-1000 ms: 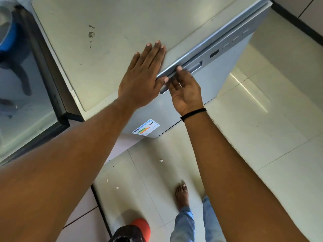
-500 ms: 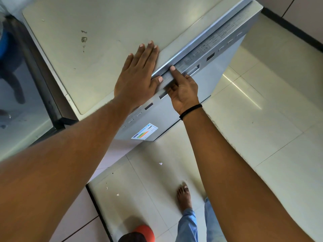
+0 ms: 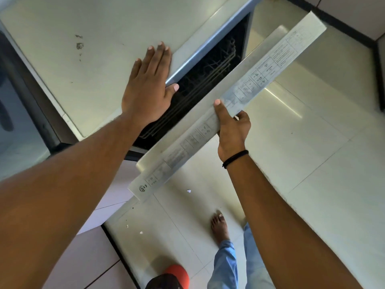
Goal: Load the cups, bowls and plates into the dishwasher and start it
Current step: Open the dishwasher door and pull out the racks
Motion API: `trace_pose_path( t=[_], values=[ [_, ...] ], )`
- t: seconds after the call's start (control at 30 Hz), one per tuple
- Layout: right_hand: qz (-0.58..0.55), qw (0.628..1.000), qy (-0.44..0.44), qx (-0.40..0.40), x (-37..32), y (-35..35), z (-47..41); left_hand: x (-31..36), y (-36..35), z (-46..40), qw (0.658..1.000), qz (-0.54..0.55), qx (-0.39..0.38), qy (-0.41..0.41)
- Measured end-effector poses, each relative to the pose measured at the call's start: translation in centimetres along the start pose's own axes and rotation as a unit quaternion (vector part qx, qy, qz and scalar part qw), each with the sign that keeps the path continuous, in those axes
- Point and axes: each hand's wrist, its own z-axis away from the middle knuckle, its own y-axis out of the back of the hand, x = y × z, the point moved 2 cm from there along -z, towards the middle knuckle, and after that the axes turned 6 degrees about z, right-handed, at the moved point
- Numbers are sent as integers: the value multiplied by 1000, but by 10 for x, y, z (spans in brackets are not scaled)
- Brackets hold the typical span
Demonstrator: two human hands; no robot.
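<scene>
Head view: the dishwasher (image 3: 87,65) fills the far left, its door (image 3: 227,113) tilted part-way open toward the near right. The left hand (image 3: 149,88) lies flat with straight fingers on the dishwasher's top. The right hand (image 3: 232,126) has its grip clamped on the door's upper edge, thumb on the printed strip. A wire rack (image 3: 208,65) shows in the dark gap. A bare foot (image 3: 219,227) stands on the tiled floor (image 3: 312,163).
</scene>
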Motion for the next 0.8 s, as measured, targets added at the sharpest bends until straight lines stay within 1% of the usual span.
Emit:
trace_pose_path(
  t=[0.13, 0.2, 0.27, 0.33, 0.4, 0.43, 0.47, 0.5, 0.53, 0.57, 0.6, 0.63, 0.67, 0.7, 0.8],
  values=[
    [53, 995, 19, 86, 6, 26, 6, 2, 1, 0, 1000, -8, 3, -4],
    [85, 989, 35, 115, 8, 39, 8, 4, 2, 1, 1000, -13, 0, -12],
    [110, 985, 52, 125, 9, 51, 10, 6, 3, 2, 1000, -15, 1, -23],
    [131, 982, 71, 113, 11, 62, 11, 12, 6, 8, 999, -2, 36, -10],
    [154, 979, 99, 94, 13, 75, 8, 31, 0, 23, 992, 54, 110, 8],
    [171, 975, 113, 86, 14, 82, 6, 48, -8, 35, 985, 104, 137, -3],
    [189, 971, 123, 79, 14, 88, 4, 65, -21, 50, 975, 170, 140, -22],
    [206, 967, 130, 75, 15, 95, 3, 83, -36, 65, 959, 258, 114, -31],
    [217, 964, 135, 73, 15, 102, 2, 99, -51, 79, 934, 350, 65, -13],
    [224, 962, 139, 75, 15, 108, 2, 112, -63, 92, 904, 426, 9, 27],
    [229, 960, 144, 77, 15, 113, 3, 121, -75, 104, 874, 479, -41, 70],
    [231, 958, 148, 78, 16, 118, 3, 127, -83, 112, 854, 505, -79, 98],
    [231, 958, 149, 80, 18, 124, 4, 133, -93, 120, 845, 514, -101, 110],
    [228, 958, 151, 84, 20, 131, 4, 137, -101, 125, 839, 521, -106, 117],
    [230, 954, 161, 103, 30, 149, 3, 146, -116, 136, 824, 536, -88, 162]
  ],
)
